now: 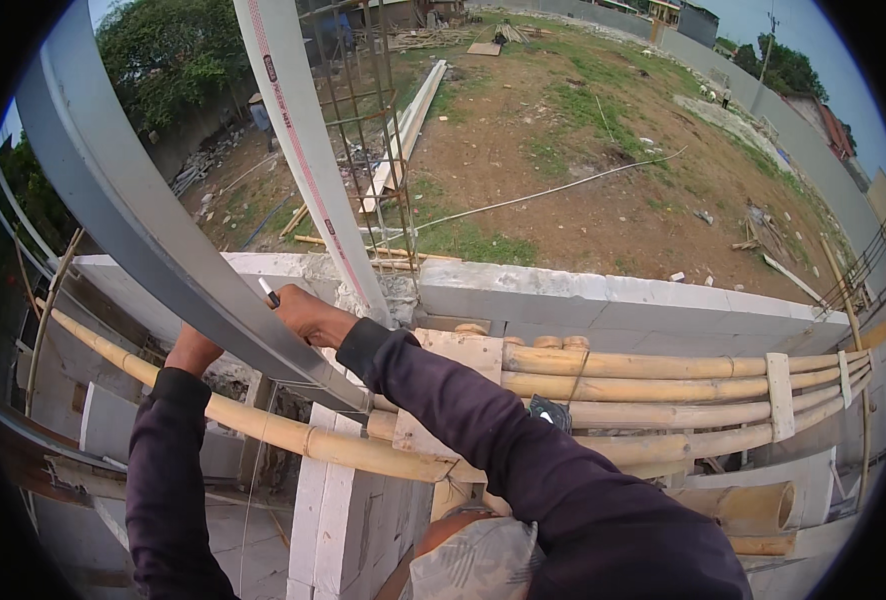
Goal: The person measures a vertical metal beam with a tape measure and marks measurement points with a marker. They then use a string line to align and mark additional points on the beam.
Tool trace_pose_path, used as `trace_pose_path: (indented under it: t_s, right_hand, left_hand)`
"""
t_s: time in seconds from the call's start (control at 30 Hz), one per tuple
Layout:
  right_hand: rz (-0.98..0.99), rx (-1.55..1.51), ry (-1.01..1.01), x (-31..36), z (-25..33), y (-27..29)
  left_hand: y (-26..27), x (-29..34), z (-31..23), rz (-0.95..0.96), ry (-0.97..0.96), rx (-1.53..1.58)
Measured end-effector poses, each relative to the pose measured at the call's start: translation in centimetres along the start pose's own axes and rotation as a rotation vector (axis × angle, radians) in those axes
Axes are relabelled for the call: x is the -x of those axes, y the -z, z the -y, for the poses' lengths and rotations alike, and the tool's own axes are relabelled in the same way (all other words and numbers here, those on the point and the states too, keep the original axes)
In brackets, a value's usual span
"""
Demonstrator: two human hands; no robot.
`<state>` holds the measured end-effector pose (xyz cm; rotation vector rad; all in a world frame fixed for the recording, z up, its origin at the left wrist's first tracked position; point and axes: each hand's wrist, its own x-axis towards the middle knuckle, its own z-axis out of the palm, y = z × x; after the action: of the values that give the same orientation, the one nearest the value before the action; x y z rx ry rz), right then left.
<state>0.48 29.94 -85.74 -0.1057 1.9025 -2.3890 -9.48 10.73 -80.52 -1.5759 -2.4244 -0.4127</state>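
A tall grey metal channel beam (178,240) rises at a slant through the left of the view, its lower end near a pale block wall top. My right hand (308,314) is closed around a slim white pen (269,290) with a dark band, right against the beam's right side. On the beam's other side is my left hand (195,350), touching its edge; the beam hides its fingers. Just beyond my right hand stands a white length (308,160) with a red printed stripe, upright behind the beam.
Bamboo poles (643,388) tied with wood cleats form a platform at the right. One bamboo pole (263,425) crosses below my hands. A pale block wall (613,300) runs behind. Rusty rebar (378,120) stands upright beyond. Below me a person's patterned cap (478,560) shows.
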Motion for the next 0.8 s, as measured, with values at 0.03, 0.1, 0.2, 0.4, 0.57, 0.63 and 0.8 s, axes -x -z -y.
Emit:
trace_pose_path:
  t_s: [0.03,0.1,0.2,0.4,0.57,0.63,0.8]
  right_hand:
    - [-0.012,-0.090,-0.012,0.4,0.0,0.1]
    - [-0.079,-0.195,-0.023,2.1,0.0,0.7]
    - [-0.144,-0.205,-0.031,5.0,-0.3,1.9]
    - [-0.352,0.004,0.250,10.3,-1.7,1.4]
    - [-0.530,0.129,0.635,13.8,-3.0,-1.0]
    - [-0.562,0.245,0.701,14.4,-3.3,-1.4]
    - [-0.612,0.560,0.897,14.7,-3.3,-2.2]
  left_hand:
    - [0.2,-0.9,-0.6,0.010,0.010,-0.008]
    - [0.8,-2.3,-2.5,0.004,-0.084,-0.165]
    - [1.4,-2.2,-5.4,-0.303,-0.110,-0.279]
    - [4.7,1.3,-8.8,-0.612,0.554,0.237]
    - [2.5,6.3,-19.8,-1.044,0.367,0.139]
    - [0.6,7.1,-23.3,-0.852,0.242,0.113]
    - [-2.8,6.2,-26.3,-0.600,0.230,0.258]
